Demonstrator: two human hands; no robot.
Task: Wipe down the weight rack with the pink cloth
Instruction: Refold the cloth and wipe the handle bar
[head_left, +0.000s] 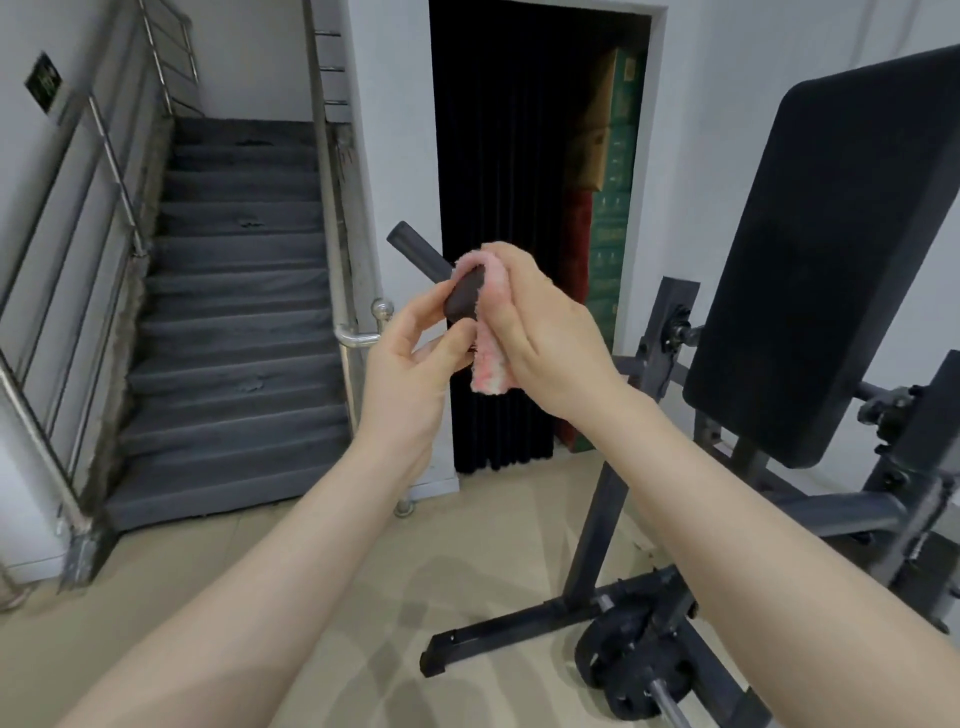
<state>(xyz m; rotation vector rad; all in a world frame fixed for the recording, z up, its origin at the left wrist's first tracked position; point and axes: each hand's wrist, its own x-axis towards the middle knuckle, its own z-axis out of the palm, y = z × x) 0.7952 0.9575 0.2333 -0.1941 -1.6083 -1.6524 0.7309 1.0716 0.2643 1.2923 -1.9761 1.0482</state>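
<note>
Now we see two hands in the middle of the frame. Our right hand (540, 332) curls around the pink cloth (491, 358) and presses it on the dark top of the weight rack (465, 299). Our left hand (415, 358) pinches that top from the left. Grey stairs (234, 312) fill the left side.

Pink cloth (488, 358) mostly hidden, seemingly bunched.

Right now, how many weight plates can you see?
1: a black weight plate on the floor by the rack base, on a bar. Others may be hidden.
</note>
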